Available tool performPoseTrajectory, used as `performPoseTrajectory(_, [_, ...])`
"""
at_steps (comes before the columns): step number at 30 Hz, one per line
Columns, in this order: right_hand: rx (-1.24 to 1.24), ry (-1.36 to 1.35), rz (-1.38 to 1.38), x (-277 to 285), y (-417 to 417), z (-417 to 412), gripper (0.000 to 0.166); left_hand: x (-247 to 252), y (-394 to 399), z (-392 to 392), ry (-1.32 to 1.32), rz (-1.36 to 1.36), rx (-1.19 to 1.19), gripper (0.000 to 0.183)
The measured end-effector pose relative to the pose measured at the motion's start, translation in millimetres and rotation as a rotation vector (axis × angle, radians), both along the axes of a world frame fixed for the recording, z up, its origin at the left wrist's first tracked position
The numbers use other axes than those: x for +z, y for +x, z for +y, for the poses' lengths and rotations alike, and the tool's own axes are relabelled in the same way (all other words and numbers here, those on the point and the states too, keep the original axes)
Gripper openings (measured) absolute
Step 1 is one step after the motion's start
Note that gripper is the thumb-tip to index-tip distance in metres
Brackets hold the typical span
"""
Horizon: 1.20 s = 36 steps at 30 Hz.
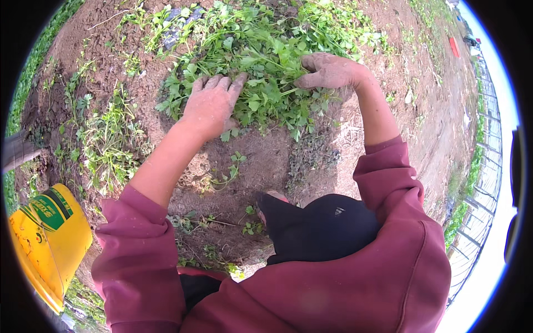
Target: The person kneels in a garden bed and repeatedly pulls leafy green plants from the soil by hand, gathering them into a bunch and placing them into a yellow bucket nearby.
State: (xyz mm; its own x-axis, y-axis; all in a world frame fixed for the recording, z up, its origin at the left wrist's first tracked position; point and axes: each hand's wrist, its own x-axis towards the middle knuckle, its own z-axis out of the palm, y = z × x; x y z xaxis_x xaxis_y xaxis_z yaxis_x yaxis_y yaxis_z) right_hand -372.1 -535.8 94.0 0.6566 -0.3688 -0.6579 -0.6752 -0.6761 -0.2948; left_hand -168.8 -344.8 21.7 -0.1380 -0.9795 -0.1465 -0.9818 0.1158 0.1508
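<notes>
A wide heap of leafy green plants, celery or parsley by the look of the leaves [266, 83], lies on brown soil before me. Flat on its left edge rests my left hand [212, 104], soil-coated, its fingers spread over leaves and stems. On the right side, my right hand [331, 70] touches the outer stems with thumb and fingers apart; its fingertips are partly among the leaves. Whether either hand grips a stem is hard to tell, though neither looks closed on one.
A yellow plastic bucket [62, 249] lies tilted at the lower left. Loose plants [110, 141] are strewn left of the heap, near a grey post [21, 152]. My bent knee [333, 229] is below the heap. A metal-framed structure [489, 145] stands far right.
</notes>
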Motion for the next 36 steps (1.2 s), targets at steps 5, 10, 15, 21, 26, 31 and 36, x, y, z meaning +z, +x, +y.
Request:
performPoseTrajectory(5, [-0.472, 0.299, -0.18, -14, -76, -4, 0.06, 8, 4, 9, -0.068, 0.133, -0.148, 0.029])
performPoseTrajectory(10, [-0.775, -0.002, -0.39, -74, -123, -14, 0.074, 62, 59, 31, -0.134, -0.216, 0.06, 0.07])
performPoseTrajectory(15, [-0.883, -0.387, -0.512, -63, -96, 9, 0.058, 57, 81, 76, -0.139, -0.202, 0.242, 0.072])
performPoseTrajectory(21, [-0.433, -0.04, -0.866, -55, -14, 83, 0.027, 28, 36, 128, -0.097, 0.452, 0.752, 0.028])
performPoseTrajectory(26, [0.147, -0.219, -0.768, -94, 92, 124, 0.022, 29, -31, 153, 0.122, 0.533, 0.752, 0.034])
performPoseTrajectory(31, [0.217, -0.133, -0.417, -86, 124, 142, 0.035, 45, -60, 201, 0.087, 0.85, 0.913, 0.028])
performPoseTrajectory(36, [-0.015, 0.099, -0.505, -56, 66, 126, 0.031, 40, -63, 218, 0.07, 1.212, 1.191, 0.024])
